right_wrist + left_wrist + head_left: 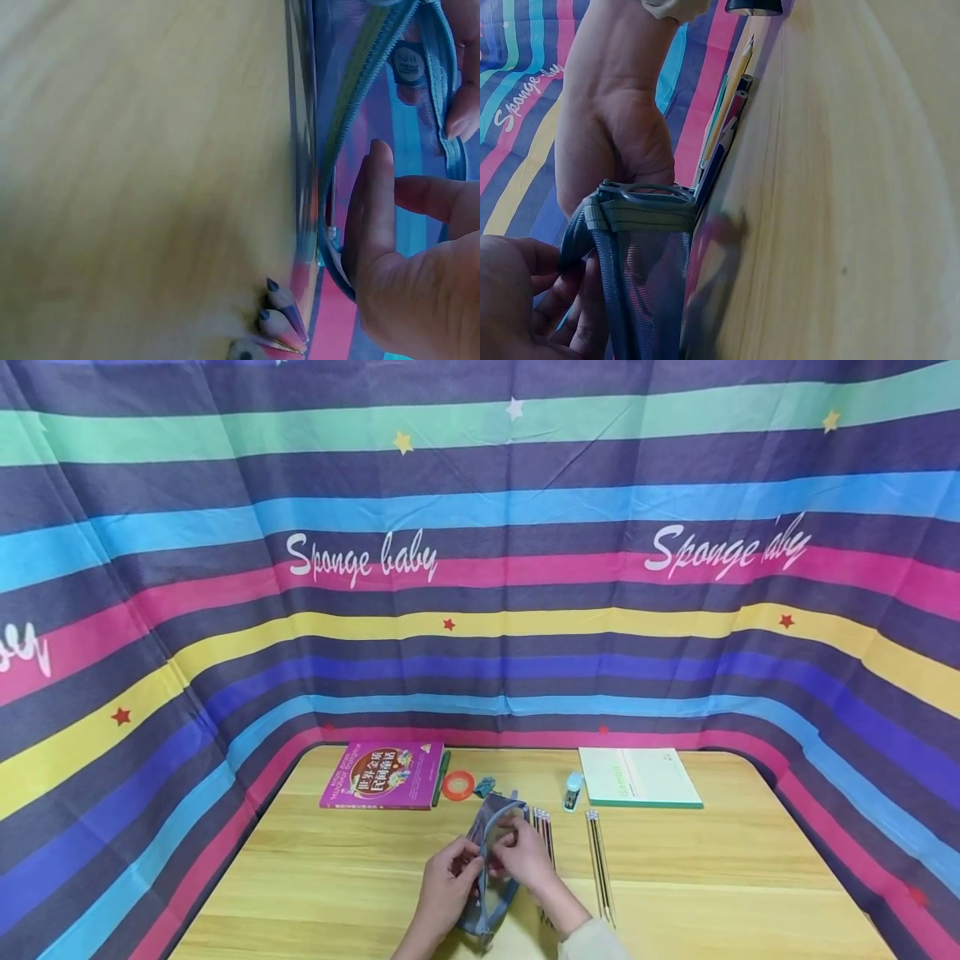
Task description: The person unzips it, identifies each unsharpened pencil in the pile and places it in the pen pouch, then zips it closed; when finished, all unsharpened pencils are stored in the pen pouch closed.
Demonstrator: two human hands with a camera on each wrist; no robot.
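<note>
A blue-grey mesh zip pouch (497,906) stands unzipped between the two hands. My left hand (444,883) pinches the near-left edge of its opening; in the left wrist view the thumb and fingers (559,300) meet on that edge. My right hand (527,857) reaches into the mouth of the pouch. In the right wrist view its fingers (379,195) are fairly straight beside the zipper (349,105), with nothing seen between them and the thumb. Just right of the pouch lies a bunch of pencils (547,828), partly hidden by the right forearm.
More pencils (598,864) lie farther right. Behind are a glue stick (573,793), a notebook (637,777), an orange tape roll (458,786), a small blue item (484,787), a green pen-like item (441,781) and a purple book (382,775). A striped curtain (480,568) surrounds the table.
</note>
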